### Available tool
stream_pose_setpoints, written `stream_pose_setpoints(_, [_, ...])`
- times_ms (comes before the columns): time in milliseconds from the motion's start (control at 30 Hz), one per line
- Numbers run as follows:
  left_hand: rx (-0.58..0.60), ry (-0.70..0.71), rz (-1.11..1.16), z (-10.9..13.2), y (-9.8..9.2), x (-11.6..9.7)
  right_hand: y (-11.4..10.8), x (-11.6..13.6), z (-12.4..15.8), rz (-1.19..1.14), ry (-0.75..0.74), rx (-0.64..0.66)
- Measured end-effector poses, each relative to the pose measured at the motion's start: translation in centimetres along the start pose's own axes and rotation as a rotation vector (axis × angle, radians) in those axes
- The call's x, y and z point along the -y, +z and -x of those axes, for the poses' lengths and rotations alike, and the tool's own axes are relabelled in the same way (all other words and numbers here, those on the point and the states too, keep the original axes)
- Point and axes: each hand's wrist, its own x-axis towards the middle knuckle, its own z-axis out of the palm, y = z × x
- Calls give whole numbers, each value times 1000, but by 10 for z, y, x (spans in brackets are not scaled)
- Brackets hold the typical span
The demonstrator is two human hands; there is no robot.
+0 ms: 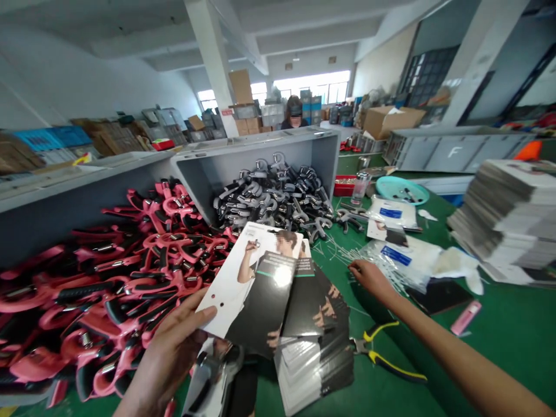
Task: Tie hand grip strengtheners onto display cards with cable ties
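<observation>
My left hand [171,333] is closed on the lower left edge of a white and black printed card [264,289], tilted up, with two small punched holes. Behind and below it lies a fanned stack of similar cards [319,341]. My right hand [369,278] has its fingers drawn together over a scatter of thin white plastic ties [391,272]; what sits between the fingertips is too small to tell. Beneath the held card, a dark hand grip [208,373] is partly hidden. Pliers with yellow and black handles [369,347] lie right of the stack.
Red spring hand grips [143,272] are heaped at left; grey ones [278,194] spill from a grey crate [328,150]. Plastic packets [393,211], a turquoise dish [402,188], a pink lighter [466,317] and tall card stacks [508,214] occupy the right. A person [294,113] is behind the crate.
</observation>
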Motion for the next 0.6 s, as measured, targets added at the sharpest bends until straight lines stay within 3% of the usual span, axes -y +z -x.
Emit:
stream_pose_setpoints(100, [97,34,-93,-23,12,-5,12,7,-39,60,5,34])
stream_pose_setpoints(200, [68,51,-114,-37,16,6,20,16,-67,95,-20,39])
stream_pose_setpoints(333, [-6,33,-162,-41,8,22,17,13,-82,80,-77,24])
stream_pose_setpoints(467, [-161,154,-298,-42,3,18,-11,3,-88,-3,-79,-99])
stream_pose_setpoints(600, [-366,507,-514,-28,20,-2,-64,19,-77,-122,-113,-261])
